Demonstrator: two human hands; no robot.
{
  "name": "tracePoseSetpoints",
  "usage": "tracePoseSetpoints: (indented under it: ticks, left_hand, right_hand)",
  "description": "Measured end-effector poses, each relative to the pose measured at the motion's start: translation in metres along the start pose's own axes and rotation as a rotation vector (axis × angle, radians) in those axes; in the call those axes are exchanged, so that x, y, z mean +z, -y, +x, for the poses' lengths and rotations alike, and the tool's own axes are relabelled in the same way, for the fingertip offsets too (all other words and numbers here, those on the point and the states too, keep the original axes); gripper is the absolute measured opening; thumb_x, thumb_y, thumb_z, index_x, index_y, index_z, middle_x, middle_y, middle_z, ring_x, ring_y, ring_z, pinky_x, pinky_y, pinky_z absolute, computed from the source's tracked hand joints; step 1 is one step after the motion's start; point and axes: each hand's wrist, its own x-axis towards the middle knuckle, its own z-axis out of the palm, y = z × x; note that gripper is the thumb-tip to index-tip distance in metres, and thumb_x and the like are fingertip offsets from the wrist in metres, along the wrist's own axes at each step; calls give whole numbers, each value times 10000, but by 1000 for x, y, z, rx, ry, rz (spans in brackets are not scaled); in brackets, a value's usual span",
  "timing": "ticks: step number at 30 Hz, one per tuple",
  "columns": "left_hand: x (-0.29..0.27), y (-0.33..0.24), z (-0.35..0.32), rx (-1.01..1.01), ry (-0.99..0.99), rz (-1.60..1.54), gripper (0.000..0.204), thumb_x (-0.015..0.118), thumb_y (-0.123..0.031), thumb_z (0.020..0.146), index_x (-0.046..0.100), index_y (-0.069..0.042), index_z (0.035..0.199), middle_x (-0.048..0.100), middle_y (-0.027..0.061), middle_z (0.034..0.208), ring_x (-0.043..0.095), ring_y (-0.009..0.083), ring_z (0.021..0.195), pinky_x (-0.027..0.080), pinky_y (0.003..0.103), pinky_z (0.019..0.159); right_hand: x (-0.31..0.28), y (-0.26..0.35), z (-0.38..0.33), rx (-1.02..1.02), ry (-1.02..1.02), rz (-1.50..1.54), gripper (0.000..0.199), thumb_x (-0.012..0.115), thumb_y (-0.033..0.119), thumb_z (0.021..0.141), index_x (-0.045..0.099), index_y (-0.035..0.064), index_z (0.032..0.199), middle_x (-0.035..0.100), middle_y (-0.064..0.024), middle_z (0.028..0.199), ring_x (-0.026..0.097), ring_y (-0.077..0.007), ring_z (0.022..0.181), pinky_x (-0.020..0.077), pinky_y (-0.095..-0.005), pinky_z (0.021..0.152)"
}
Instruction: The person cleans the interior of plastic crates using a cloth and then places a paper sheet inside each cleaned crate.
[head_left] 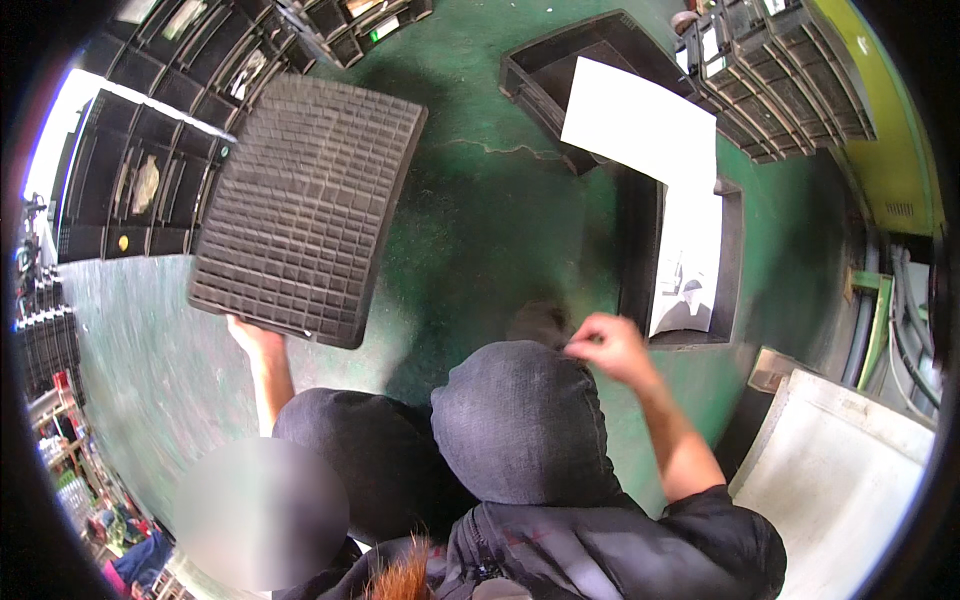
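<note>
My left hand (pixel 257 338) grips the near edge of a black plastic crate (pixel 300 210), its fingers partly hidden behind it. The crate is tilted up at the left, with a gridded face toward me. Close to my right knee (pixel 525 420), my right hand (pixel 612 347) is held in the air with its fingers curled together, and no object shows in it. To the right of that hand lies a black tray (pixel 733 250) with a white sheet (pixel 690 235) in it.
Another black crate (pixel 540 70) lies at the far middle, partly covered by a white sheet (pixel 640 115). Stacked black crates stand at the far left (pixel 130 170) and far right (pixel 790 85). A pale panel (pixel 840 470) is at the near right, on the green floor's (pixel 480 220) side.
</note>
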Motion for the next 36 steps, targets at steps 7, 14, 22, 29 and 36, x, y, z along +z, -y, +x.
tracePoseSetpoints:
  ticks: [7, 14, 22, 29, 36]
  left_hand:
    - [39, -85, 7, 1024, -42, 626, 437, 330, -353, 938, 546, 27, 948, 599, 178, 884, 587, 276, 798, 467, 367, 738]
    - [79, -36, -42, 1607, 916, 962, 352, 622, -445, 673, 492, -118, 683, 440, 30, 619, 481, 197, 547, 386, 337, 502]
    - [-3, 28, -45, 1444, 1404, 1219, 341, 623, -396, 705, 566, -124, 902, 515, 17, 866, 508, 183, 893, 380, 379, 839]
    - [-21, 15, -35, 939, 653, 994, 652, 585, -449, 797, 391, -37, 1262, 387, 184, 1295, 277, 388, 1271, 131, 521, 1063]
    - [38, 60, 33, 302, 34, 864, 641, 473, -184, 887, 90, -112, 1396, 512, 326, 1121, 517, 479, 1001, 432, 475, 864]
  right_hand:
    - [-134, 114, 16, -8, -243, -133, 113, 571, -92, 657, 591, 1, 718, 571, -13, 710, 511, -92, 670, 413, -214, 635]
    - [-178, 210, 14, -496, -300, 84, 153, 671, 108, 765, 586, 58, 882, 572, 18, 904, 478, -37, 760, 359, -175, 673]
    - [-196, 265, 35, -718, -429, 419, 271, 566, 173, 858, 530, 12, 1074, 545, -45, 1058, 471, -100, 936, 348, -240, 818]
    - [-130, 311, 123, -723, -545, 634, 380, 509, 224, 895, 495, -42, 1166, 520, -116, 1188, 476, -181, 1099, 356, -320, 956]
    - [58, 164, 269, -546, 25, -556, 692, 661, 305, 760, 355, 1, 1302, 333, -258, 1337, 368, -340, 1229, 321, -373, 1011]
